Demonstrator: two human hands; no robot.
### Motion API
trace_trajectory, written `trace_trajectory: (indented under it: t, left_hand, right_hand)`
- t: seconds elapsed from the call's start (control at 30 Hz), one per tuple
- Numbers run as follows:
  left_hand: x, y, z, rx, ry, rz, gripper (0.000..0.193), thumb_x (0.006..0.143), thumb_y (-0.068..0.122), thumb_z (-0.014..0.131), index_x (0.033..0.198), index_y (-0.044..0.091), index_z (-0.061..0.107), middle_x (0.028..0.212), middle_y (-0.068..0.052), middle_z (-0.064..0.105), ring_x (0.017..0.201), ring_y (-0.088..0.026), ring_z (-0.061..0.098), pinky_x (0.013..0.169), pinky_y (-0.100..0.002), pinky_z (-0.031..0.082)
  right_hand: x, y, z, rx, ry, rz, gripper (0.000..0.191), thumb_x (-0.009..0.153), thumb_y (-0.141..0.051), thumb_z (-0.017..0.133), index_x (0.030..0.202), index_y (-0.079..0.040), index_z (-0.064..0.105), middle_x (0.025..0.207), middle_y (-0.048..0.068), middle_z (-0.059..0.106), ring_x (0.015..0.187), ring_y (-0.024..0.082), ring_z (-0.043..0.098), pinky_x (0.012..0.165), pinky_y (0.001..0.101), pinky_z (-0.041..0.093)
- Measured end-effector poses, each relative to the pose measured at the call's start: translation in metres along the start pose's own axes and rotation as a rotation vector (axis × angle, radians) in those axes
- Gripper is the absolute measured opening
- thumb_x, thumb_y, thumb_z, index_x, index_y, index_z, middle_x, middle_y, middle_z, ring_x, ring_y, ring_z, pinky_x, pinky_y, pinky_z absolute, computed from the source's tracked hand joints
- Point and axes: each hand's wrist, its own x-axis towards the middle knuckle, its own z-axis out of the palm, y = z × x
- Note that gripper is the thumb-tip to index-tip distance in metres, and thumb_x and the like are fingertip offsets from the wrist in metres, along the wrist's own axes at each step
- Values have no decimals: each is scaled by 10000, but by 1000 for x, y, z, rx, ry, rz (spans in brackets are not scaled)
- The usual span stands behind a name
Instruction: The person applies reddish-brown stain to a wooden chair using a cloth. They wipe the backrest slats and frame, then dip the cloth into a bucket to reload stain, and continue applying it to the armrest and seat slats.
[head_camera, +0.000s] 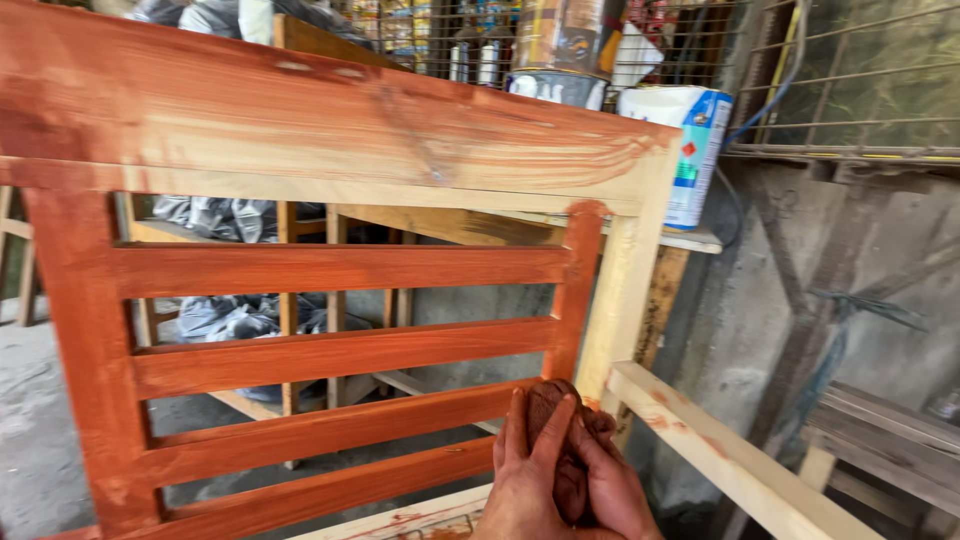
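Both hands sit closest, low in view: the left hand and right hand are pressed together, stained fingers curled tight around a dark reddish rag bunched between them, just beside the lower slat ends. Largest is the wooden frame, its broad top board and four slats stained red-brown, blocking most of what lies behind. Its right post and side rail remain pale, bare wood. Behind, a shelf carries a white can and a metal tin.
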Motion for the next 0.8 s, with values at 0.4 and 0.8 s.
trace_trajectory:
  t: [0.4,0.8]
  left_hand:
    - [35,-28,101,-1165,87,-303,430,956,186,671,1318,-46,663,1202,-140,762,1084,-214,695,953,-335,564]
    - [29,6,89,-819,221,-47,358,1015,220,564,1243,-17,705,1259,-139,724,1124,-160,675,980,-292,511]
  right_hand:
    - [-20,-64,-45,-823,292,-186,522,988,-475,530,1292,-79,682,1176,20,730,1103,119,648,963,292,494]
    - [-21,-73,-48,-1032,323,-388,531,998,-461,509,1244,-24,681,1088,82,750,1052,160,666,937,308,501]
